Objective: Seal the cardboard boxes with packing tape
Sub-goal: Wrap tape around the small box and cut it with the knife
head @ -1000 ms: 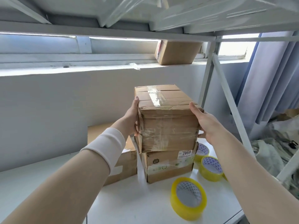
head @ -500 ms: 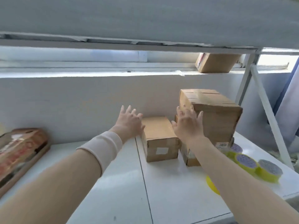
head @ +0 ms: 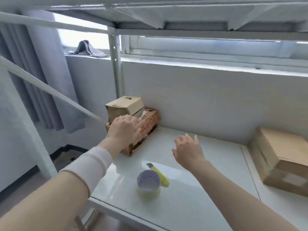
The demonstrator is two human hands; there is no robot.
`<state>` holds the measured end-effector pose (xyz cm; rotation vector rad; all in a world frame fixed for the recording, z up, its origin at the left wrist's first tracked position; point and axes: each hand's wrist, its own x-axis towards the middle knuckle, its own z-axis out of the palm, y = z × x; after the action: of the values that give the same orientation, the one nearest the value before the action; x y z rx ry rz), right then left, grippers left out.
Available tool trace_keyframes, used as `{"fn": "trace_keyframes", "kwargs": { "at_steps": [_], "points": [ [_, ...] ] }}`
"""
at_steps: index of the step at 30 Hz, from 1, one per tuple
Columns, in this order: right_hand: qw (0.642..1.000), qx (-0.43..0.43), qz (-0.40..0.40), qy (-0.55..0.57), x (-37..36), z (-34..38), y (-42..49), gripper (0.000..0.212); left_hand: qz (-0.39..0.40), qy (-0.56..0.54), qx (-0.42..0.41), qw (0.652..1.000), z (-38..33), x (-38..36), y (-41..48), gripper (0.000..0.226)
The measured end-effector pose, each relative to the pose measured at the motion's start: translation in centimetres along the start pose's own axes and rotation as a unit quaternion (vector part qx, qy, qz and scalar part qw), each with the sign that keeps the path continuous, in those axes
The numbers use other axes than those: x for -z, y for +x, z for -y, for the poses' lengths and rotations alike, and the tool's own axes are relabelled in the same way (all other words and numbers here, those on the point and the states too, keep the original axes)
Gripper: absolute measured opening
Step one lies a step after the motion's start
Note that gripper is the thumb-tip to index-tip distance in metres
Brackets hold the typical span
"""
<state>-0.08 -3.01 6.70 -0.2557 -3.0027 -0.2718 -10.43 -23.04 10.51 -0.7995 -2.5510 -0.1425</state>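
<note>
Left hand point(head: 124, 130) rests on the 10 o'clock box point(head: 148, 122) (fingers point(head: 132, 119) together); right hand point(head: 188, 151) hovers, fingers spread, above the bench point(head: 208, 189).

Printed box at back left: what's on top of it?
A smaller plain cardboard box sits on the printed box, at its far end; the left hand rests on its nearer top. The surface beneath both is hidden, tape included.

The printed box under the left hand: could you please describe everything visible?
The printed box is a long, low carton of worn brown cardboard with red lettering on its side. It lies at the left end of the white shelf, near the back wall. A smaller box sits on its far end; the left hand rests on its top.
</note>
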Motion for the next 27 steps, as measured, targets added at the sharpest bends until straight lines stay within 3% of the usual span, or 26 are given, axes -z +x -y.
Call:
{"fn": "trace_keyframes", "kwargs": {
  "at_steps": [3, 7, 11, 18, 27],
  "points": [
    [1.000, 0.029, -0.002, -0.001, 0.0, 3.3, 2.7, 0.044, -0.051, -0.070, 0.080, 0.993, 4.4, -0.6, 0.4, 0.057],
    [0.999, 0.052, 0.003, -0.005, -0.1, 5.6, 5.5, 0.044, -0.010, -0.166, 0.225, 0.960, 7.0, -2.5, 2.9, 0.094],
    [0.998, 0.065, -0.010, 0.003, 0.0, 6.5, 7.3, 0.044, 0.031, -0.241, 0.274, 0.930, 7.7, -4.1, 6.3, 0.110],
    [0.997, 0.044, -0.031, 0.054, 0.3, 6.0, 9.4, 0.043, 0.040, -0.277, 0.326, 0.903, 8.0, -6.8, 9.0, 0.114],
    [0.974, -0.006, -0.061, 0.218, 0.0, 6.2, 10.2, 0.042, -0.041, -0.347, 0.316, 0.882, 7.2, -6.6, 8.4, 0.093]
  ]
}}
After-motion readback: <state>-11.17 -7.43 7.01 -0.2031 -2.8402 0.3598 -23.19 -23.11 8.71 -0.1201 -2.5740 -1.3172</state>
